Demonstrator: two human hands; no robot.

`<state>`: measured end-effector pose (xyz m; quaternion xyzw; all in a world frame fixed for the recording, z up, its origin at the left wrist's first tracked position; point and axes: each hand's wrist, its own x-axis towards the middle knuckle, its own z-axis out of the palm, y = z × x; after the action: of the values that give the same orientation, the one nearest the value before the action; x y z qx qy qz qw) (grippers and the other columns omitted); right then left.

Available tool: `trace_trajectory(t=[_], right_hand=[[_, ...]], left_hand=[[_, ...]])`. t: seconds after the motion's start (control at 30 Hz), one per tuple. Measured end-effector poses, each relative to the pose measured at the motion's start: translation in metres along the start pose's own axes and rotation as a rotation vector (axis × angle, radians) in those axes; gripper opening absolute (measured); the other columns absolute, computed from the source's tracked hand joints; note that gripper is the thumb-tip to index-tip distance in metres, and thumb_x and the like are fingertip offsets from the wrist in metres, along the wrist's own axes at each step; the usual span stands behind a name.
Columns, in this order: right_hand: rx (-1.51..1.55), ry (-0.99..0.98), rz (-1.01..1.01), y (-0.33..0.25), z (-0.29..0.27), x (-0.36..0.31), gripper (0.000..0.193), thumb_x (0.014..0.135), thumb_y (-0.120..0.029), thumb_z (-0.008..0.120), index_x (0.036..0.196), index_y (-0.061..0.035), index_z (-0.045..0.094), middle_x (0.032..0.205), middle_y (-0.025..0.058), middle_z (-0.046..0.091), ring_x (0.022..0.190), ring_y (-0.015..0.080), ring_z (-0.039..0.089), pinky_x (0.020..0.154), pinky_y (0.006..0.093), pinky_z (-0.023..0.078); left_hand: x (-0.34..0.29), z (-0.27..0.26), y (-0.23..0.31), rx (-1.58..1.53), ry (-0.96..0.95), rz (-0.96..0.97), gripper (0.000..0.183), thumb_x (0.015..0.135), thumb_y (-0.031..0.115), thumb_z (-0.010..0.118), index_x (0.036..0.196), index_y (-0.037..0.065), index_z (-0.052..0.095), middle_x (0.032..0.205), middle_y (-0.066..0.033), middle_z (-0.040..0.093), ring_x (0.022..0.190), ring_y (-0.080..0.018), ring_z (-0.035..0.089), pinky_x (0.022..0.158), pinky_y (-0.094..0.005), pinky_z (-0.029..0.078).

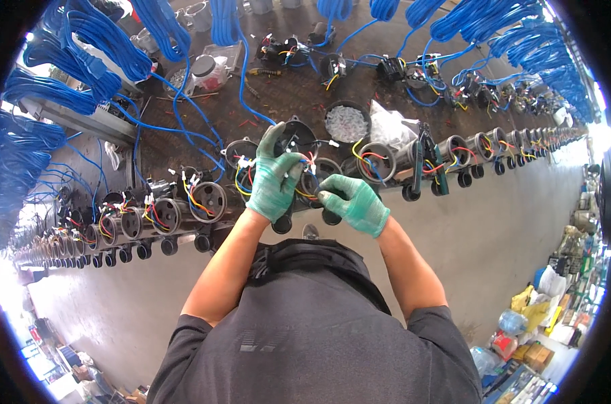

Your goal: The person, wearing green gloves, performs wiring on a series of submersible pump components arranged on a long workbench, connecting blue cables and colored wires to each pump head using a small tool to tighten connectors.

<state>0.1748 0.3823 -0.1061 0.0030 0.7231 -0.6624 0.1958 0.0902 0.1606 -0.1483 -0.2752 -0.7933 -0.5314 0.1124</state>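
Observation:
Both my hands wear green gloves with bare, greyed fingertips, over the near edge of a dark workbench. My left hand is closed at a black round housing, its thumb and fingers around thin coloured wires with small white connectors. My right hand is pinched just right of it, at the wires by the mouth of a grey cylindrical motor casing. Exactly which wire each hand grips is too small to tell. A blue cable hangs down toward the left hand.
Rows of motor casings with loose wires line the bench edge on both sides. Green-handled pliers stand upright at a casing. Behind lie a bowl of clear connectors, a white bag and a lidded jar. Coiled blue cables hang above.

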Motion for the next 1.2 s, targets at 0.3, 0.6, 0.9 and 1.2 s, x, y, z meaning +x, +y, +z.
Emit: trace_trajectory(t=[0.3, 0.6, 0.9, 1.2], right_hand=[[0.193, 0.028, 0.012, -0.008, 0.003, -0.009, 0.016, 0.109, -0.017, 0.074, 0.117, -0.0030, 0.076, 0.092, -0.0048, 0.068, 0.080, 0.0034, 0.058, 0.071, 0.0254, 0.051], [0.031, 0.105, -0.257, -0.021, 0.013, 0.005, 0.008, 0.111, -0.007, 0.069, 0.118, -0.0037, 0.071, 0.095, -0.0030, 0.070, 0.078, 0.0052, 0.065, 0.070, 0.0236, 0.054], [-0.928, 0.059, -0.613, -0.062, -0.022, 0.030, 0.025, 0.095, -0.004, 0.076, 0.118, -0.0050, 0.067, 0.094, 0.0128, 0.076, 0.085, 0.0363, 0.077, 0.073, 0.0446, 0.061], [-1.239, 0.073, -0.633, -0.080, -0.016, 0.042, 0.020, 0.098, -0.014, 0.073, 0.118, -0.0105, 0.076, 0.101, 0.0097, 0.073, 0.087, 0.0355, 0.076, 0.074, 0.0447, 0.061]], left_hand=[[-0.002, -0.002, 0.006, -0.124, -0.007, -0.112, 0.012, 0.103, 0.010, 0.074, 0.113, 0.009, 0.080, 0.169, -0.0203, 0.041, 0.155, -0.0397, 0.044, 0.123, -0.0467, 0.042], [0.001, 0.000, -0.001, -0.070, 0.000, 0.000, 0.012, 0.102, 0.011, 0.075, 0.112, 0.012, 0.081, 0.167, -0.0230, 0.043, 0.156, -0.0448, 0.042, 0.127, -0.0509, 0.038], [-0.002, 0.004, -0.008, -0.045, 0.034, 0.014, 0.013, 0.096, 0.012, 0.078, 0.109, 0.010, 0.081, 0.166, -0.0234, 0.045, 0.157, -0.0463, 0.040, 0.128, -0.0522, 0.035], [-0.003, 0.002, -0.004, -0.024, -0.013, -0.008, 0.016, 0.098, 0.001, 0.074, 0.112, 0.008, 0.077, 0.169, -0.0210, 0.038, 0.156, -0.0413, 0.043, 0.129, -0.0506, 0.037]])
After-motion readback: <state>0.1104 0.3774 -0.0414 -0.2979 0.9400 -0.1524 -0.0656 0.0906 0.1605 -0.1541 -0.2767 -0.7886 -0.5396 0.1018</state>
